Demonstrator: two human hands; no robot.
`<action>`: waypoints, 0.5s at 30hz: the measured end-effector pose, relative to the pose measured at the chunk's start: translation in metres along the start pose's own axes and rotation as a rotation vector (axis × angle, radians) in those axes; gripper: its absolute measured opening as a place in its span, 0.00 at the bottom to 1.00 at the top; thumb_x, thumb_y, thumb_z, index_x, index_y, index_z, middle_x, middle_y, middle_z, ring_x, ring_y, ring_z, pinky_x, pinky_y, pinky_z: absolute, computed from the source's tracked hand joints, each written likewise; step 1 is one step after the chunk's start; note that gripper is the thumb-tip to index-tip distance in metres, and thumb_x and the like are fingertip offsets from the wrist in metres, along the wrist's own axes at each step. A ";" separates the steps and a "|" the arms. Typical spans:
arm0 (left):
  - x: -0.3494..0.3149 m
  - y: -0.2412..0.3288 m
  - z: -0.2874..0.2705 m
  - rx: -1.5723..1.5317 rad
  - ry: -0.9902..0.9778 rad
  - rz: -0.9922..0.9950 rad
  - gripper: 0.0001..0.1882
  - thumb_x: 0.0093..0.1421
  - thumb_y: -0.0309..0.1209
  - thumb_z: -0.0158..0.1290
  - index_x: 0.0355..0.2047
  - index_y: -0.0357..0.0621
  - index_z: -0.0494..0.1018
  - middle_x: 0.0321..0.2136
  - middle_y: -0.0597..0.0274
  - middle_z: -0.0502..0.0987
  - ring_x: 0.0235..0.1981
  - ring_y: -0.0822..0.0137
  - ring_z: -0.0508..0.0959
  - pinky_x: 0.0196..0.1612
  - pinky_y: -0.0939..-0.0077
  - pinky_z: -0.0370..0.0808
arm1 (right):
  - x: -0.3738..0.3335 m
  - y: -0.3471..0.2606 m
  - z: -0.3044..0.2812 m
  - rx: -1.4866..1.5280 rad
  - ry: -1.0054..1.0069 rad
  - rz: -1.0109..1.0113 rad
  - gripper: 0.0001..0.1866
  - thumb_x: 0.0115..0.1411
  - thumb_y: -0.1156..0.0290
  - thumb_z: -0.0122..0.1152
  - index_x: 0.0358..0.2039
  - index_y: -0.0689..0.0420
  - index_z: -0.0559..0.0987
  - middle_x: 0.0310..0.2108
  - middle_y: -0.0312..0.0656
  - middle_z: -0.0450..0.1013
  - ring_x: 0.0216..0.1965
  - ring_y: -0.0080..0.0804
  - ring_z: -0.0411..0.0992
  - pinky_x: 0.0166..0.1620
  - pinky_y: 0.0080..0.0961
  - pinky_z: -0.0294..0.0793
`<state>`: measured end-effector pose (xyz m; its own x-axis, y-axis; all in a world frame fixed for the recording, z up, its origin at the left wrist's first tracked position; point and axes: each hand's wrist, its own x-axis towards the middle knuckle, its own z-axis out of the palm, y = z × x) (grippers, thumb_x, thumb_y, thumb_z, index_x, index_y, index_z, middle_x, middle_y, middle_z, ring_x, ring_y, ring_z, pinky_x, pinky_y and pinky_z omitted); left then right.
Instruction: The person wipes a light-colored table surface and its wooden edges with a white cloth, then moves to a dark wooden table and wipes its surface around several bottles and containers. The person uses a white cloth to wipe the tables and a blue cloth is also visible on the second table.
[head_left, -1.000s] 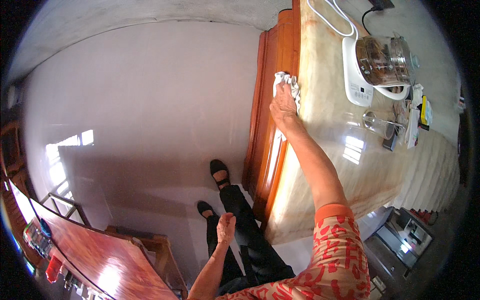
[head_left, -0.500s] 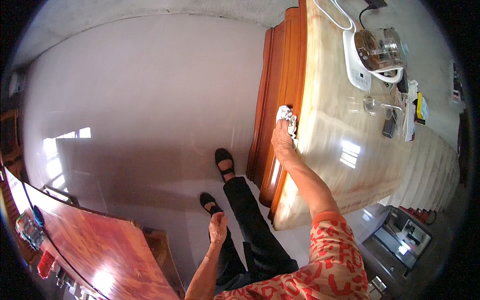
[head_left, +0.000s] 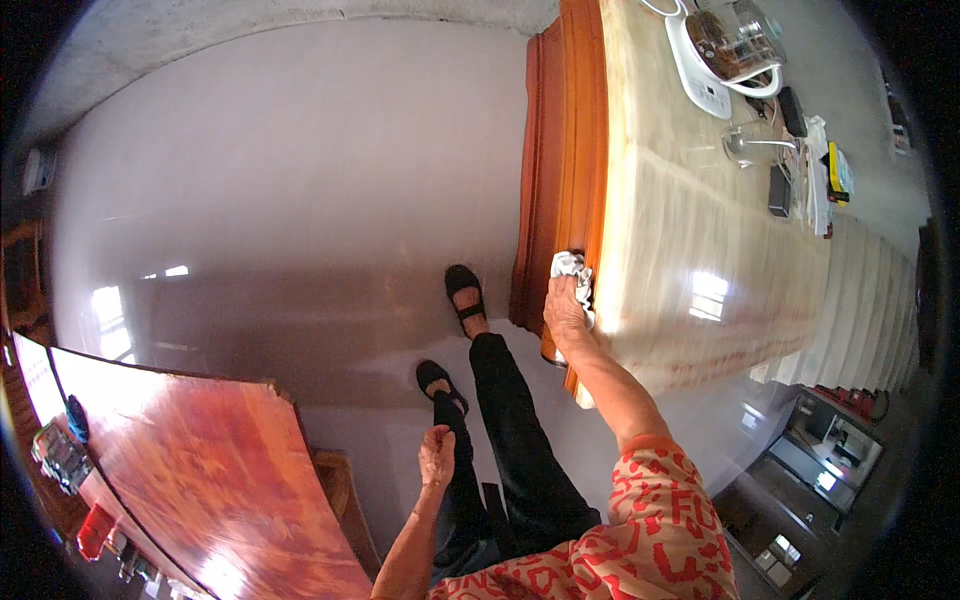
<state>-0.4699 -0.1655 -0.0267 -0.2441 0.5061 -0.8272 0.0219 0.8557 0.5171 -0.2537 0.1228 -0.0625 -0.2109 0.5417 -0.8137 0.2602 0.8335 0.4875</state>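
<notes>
My right hand [head_left: 565,305] is closed around a crumpled white cloth with dark markings [head_left: 570,265]. The cloth is pressed to the wooden edge of an orange-brown cabinet [head_left: 555,170], just under its pale stone-patterned top [head_left: 680,240]. My right arm stretches forward across the near corner of that top. Low in front of my body, my left hand [head_left: 436,455] hangs over my dark trouser leg. Its fingers are curled in, and nothing shows in them.
On the cabinet top stand a glass kettle [head_left: 735,40] on a white base, a clear glass vessel [head_left: 745,145] and a small dark box [head_left: 779,190]. A reddish glossy table [head_left: 200,430] is at lower left. My black shoes [head_left: 464,290] are on the grey floor [head_left: 300,180].
My body has moved forward along the cabinet, so its top and the kettle sit higher in view. The right hand keeps the cloth against the cabinet's edge. My left hand stays low.
</notes>
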 end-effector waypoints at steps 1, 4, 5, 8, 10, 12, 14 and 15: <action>-0.003 -0.005 -0.002 0.002 0.002 0.009 0.17 0.61 0.38 0.53 0.45 0.39 0.73 0.37 0.54 0.79 0.39 0.60 0.79 0.45 0.68 0.74 | -0.018 0.000 -0.012 -0.014 0.052 0.017 0.17 0.60 0.66 0.54 0.49 0.55 0.80 0.45 0.42 0.68 0.48 0.41 0.62 0.49 0.49 0.55; -0.010 -0.014 -0.009 0.035 -0.013 0.016 0.17 0.61 0.38 0.54 0.45 0.39 0.73 0.36 0.54 0.79 0.38 0.60 0.78 0.44 0.68 0.74 | -0.026 -0.033 0.008 -0.048 0.054 -0.002 0.18 0.63 0.65 0.49 0.49 0.55 0.80 0.46 0.42 0.69 0.49 0.42 0.63 0.50 0.49 0.55; -0.012 -0.015 -0.011 0.050 -0.023 0.015 0.17 0.60 0.38 0.54 0.45 0.39 0.73 0.36 0.54 0.79 0.38 0.60 0.78 0.44 0.68 0.75 | -0.032 -0.042 0.014 -0.055 0.079 -0.002 0.18 0.63 0.65 0.47 0.49 0.55 0.80 0.45 0.42 0.69 0.50 0.42 0.63 0.50 0.49 0.55; -0.019 -0.015 -0.017 0.039 -0.004 0.026 0.16 0.60 0.38 0.54 0.44 0.40 0.73 0.35 0.53 0.78 0.37 0.59 0.78 0.42 0.67 0.75 | -0.046 -0.066 0.019 0.075 0.028 -0.042 0.19 0.65 0.64 0.44 0.49 0.55 0.80 0.45 0.43 0.69 0.50 0.42 0.63 0.51 0.49 0.55; -0.024 -0.007 -0.021 0.086 0.004 0.083 0.15 0.60 0.35 0.54 0.44 0.40 0.73 0.34 0.53 0.77 0.36 0.57 0.78 0.41 0.66 0.75 | -0.056 -0.078 0.023 0.157 0.035 -0.045 0.19 0.64 0.63 0.45 0.47 0.55 0.81 0.46 0.45 0.70 0.50 0.42 0.64 0.51 0.49 0.55; -0.031 0.012 -0.025 0.135 0.025 0.189 0.14 0.60 0.33 0.55 0.43 0.40 0.73 0.34 0.53 0.76 0.36 0.55 0.77 0.40 0.65 0.75 | -0.063 -0.083 0.030 0.287 0.022 -0.087 0.18 0.64 0.63 0.45 0.46 0.54 0.81 0.47 0.46 0.70 0.51 0.42 0.65 0.51 0.49 0.56; -0.038 0.039 -0.033 0.188 0.077 0.337 0.12 0.59 0.29 0.55 0.43 0.40 0.73 0.34 0.52 0.75 0.36 0.53 0.76 0.40 0.63 0.74 | -0.074 -0.065 0.005 0.450 -0.083 -0.231 0.15 0.62 0.69 0.51 0.48 0.51 0.80 0.47 0.48 0.70 0.52 0.44 0.65 0.51 0.49 0.59; -0.040 0.054 -0.037 0.184 0.115 0.411 0.11 0.59 0.28 0.55 0.42 0.40 0.74 0.34 0.52 0.75 0.37 0.52 0.76 0.41 0.63 0.74 | -0.075 -0.055 -0.001 0.527 -0.112 -0.276 0.16 0.61 0.71 0.52 0.48 0.50 0.79 0.47 0.49 0.69 0.53 0.44 0.65 0.52 0.49 0.60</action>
<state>-0.4949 -0.1436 0.0428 -0.2846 0.8009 -0.5268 0.3085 0.5968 0.7407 -0.2527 0.0364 -0.0282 -0.2444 0.2744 -0.9300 0.6475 0.7601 0.0541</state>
